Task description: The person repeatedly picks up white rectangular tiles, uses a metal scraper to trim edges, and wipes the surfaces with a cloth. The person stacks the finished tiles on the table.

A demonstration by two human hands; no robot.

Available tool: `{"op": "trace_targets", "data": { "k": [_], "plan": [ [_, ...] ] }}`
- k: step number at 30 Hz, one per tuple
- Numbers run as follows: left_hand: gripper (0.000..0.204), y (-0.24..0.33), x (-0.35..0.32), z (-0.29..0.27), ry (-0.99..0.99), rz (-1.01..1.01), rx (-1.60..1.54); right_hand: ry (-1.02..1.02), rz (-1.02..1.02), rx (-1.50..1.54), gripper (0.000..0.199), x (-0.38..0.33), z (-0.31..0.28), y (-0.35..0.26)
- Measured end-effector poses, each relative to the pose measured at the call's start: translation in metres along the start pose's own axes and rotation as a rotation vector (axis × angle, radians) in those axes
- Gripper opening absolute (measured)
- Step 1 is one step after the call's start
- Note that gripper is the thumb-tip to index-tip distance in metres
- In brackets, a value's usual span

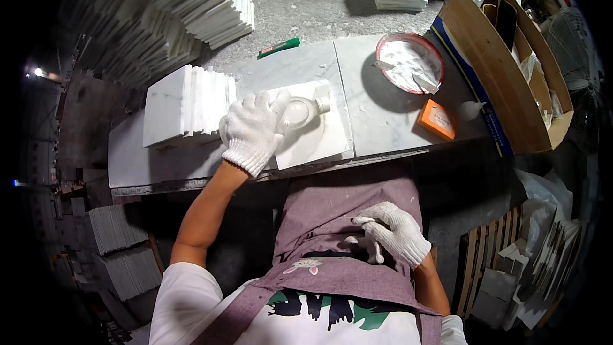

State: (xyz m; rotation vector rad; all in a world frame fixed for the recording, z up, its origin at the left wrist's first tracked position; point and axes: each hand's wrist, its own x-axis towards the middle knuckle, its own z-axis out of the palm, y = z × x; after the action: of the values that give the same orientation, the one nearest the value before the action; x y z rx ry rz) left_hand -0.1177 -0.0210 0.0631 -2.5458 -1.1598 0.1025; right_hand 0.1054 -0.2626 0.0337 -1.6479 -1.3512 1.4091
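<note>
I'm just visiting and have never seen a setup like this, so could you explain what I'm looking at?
There is no robot here, just a person working with two gloved hands. The single picture comes from a wide fisheye camera on the person's head, looking down, so straight edges bend near the rim.

The left hand grips a clear bottle, tipped over a white tile with its neck pointing right. The right hand is over the apron, fingers bent, holding nothing I can see.

On the worktop are stacked tiles, a green marker-like object, a red-rimmed bowl of white material and a small orange box.
</note>
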Motion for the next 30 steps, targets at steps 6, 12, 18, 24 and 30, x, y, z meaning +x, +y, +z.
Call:
{"op": "trace_targets", "data": {
  "k": [6,12,18,24,30],
  "plan": [
    [0.067,0.011,-0.026,-0.002,0.022,0.127,-0.106,0.025,-0.085,-0.015,0.022,0.002,0.001,0.002],
    [0.068,0.022,-0.034,-0.006,0.087,0.144,-0.199,0.003,-0.046,-0.032,0.022,0.004,0.001,0.001],
    [0.073,0.017,-0.036,0.006,-0.011,-0.046,-0.311,0.017,-0.069,-0.026,0.022,0.001,-0.001,-0.002],
    [0.079,0.009,-0.036,0.002,-0.230,-0.306,-0.565,-0.028,-0.082,-0.124,0.024,-0.001,-0.002,0.007],
    [0.089,-0.019,-0.030,0.011,-0.084,-0.485,-0.938,-0.004,0.292,0.095,0.025,-0.002,-0.003,-0.017]
  ]
}}
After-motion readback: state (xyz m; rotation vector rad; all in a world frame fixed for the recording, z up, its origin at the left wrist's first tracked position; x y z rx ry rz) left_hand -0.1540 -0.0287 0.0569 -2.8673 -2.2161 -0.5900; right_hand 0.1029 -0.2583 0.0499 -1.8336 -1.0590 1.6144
